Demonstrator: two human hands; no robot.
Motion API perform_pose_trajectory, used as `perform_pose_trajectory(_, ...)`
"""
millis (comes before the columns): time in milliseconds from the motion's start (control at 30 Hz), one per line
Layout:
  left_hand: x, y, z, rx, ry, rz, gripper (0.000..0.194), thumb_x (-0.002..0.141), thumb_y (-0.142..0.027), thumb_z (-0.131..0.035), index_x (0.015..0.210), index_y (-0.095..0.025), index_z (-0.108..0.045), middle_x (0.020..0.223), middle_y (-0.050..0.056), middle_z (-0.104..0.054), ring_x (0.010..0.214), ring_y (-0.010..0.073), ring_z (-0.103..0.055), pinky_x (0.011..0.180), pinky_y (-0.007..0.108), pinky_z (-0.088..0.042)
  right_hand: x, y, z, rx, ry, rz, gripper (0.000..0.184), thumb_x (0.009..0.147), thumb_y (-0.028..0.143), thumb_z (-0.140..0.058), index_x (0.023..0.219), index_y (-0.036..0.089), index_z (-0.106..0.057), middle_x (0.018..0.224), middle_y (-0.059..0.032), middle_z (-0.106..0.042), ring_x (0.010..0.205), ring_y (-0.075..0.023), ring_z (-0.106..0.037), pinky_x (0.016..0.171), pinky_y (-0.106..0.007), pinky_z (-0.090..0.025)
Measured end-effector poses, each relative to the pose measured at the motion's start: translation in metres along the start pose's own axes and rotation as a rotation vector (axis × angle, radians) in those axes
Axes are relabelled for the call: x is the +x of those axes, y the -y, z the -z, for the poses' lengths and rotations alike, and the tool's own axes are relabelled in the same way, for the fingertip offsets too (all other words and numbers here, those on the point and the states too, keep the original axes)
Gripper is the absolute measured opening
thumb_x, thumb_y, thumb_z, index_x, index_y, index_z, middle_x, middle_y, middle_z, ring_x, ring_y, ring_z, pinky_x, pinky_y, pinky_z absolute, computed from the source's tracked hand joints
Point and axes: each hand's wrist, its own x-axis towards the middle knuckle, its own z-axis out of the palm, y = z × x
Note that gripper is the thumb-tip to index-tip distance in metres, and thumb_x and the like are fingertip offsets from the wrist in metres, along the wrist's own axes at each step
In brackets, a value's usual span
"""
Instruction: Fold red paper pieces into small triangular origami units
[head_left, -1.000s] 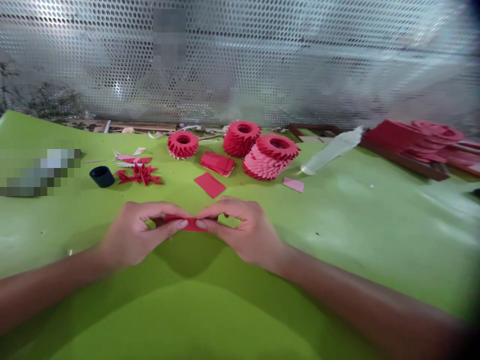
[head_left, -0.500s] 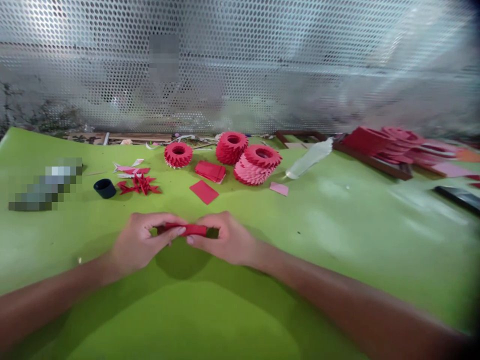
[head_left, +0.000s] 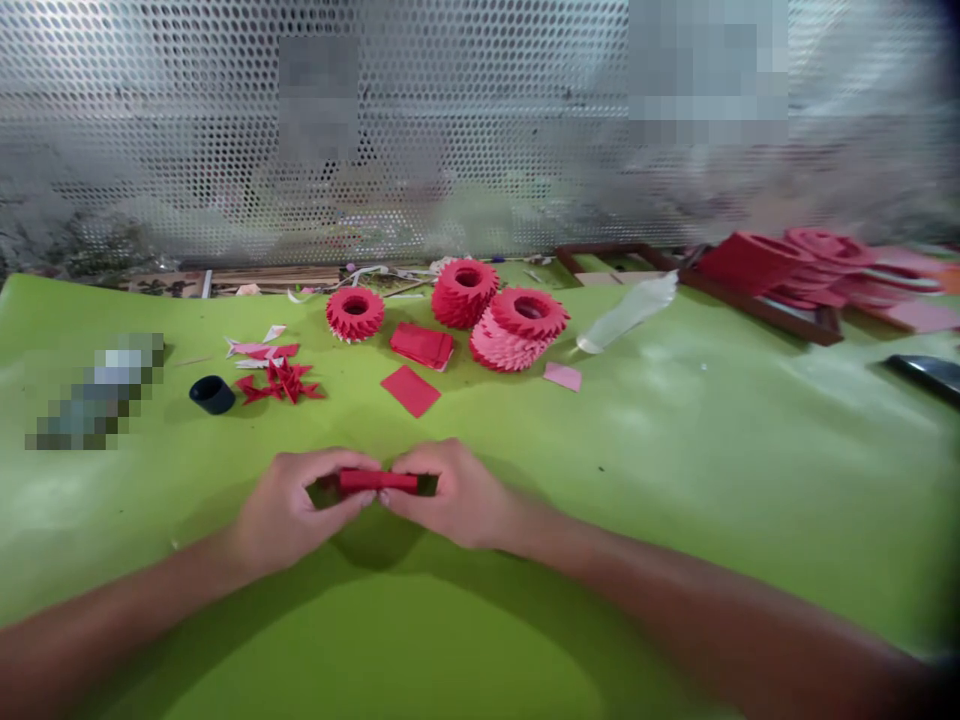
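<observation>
A narrow folded strip of red paper (head_left: 360,481) is held level above the green table. My left hand (head_left: 296,508) is closed, pinching it near its middle between thumb and fingers. From the other side my right hand (head_left: 454,497) is closed on it too, the fingertips of both hands almost meeting. Just beyond the hands lie a flat red paper rectangle (head_left: 410,390) and a stack of red paper pieces (head_left: 421,345). Several pointed red folded pieces (head_left: 281,382) are heaped to the left of these.
Behind stand a small red ring (head_left: 355,314), a taller red ring stack (head_left: 465,293) and a pink-and-red one (head_left: 517,330). Nearby are a dark cup-shaped object (head_left: 212,395), a pink slip (head_left: 562,376) and a translucent bottle (head_left: 626,312). A wooden tray (head_left: 806,322) with red pieces sits right.
The view has shifted slightly, so the hands appear a little lower. The red strip looks straighter and more level, and more of its left end shows. Both hands keep their pinch.
</observation>
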Motion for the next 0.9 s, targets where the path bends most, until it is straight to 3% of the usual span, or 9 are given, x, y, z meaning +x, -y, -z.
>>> perform_pose_trajectory(500,0.002,0.0024,0.0005,0.068,-0.031,-0.033,0.021,0.084,-0.022,-0.066,0.101,-0.019,-0.078,0.087,0.004,-0.08,0.069,0.0161,-0.07,0.06,0.023,-0.053,0.0003,0.0052,-0.0025,0.002,-0.018,-0.046,0.028,0.089,0.039,-0.064,0.074,0.015,-0.067,0.059,0.0027,-0.055,0.048,-0.009,-0.042,0.044,-0.022,-0.028)
perform_pose_trajectory(700,0.0022,0.0062,0.0044,-0.007,-0.075,0.014,0.033,0.087,-0.033,-0.064,0.113,-0.017,-0.076,0.08,0.007,-0.079,0.052,0.0129,-0.062,0.042,0.02,-0.045,0.0009,0.003,-0.0016,0.074,-0.069,-0.017,0.033,0.09,0.045,-0.064,0.076,0.015,-0.068,0.058,0.0029,-0.056,0.043,-0.0072,-0.04,0.038,-0.02,-0.025)
perform_pose_trajectory(900,0.0056,0.0058,0.0102,0.005,-0.158,0.07,0.04,0.086,-0.038,-0.067,0.119,-0.016,-0.073,0.093,0.01,-0.081,0.056,0.0128,-0.065,0.042,0.019,-0.046,0.0026,-0.0008,0.0035,0.055,-0.137,-0.007,0.036,0.089,0.049,-0.064,0.084,0.014,-0.072,0.064,-0.0002,-0.064,0.043,-0.0076,-0.043,0.037,-0.02,-0.027)
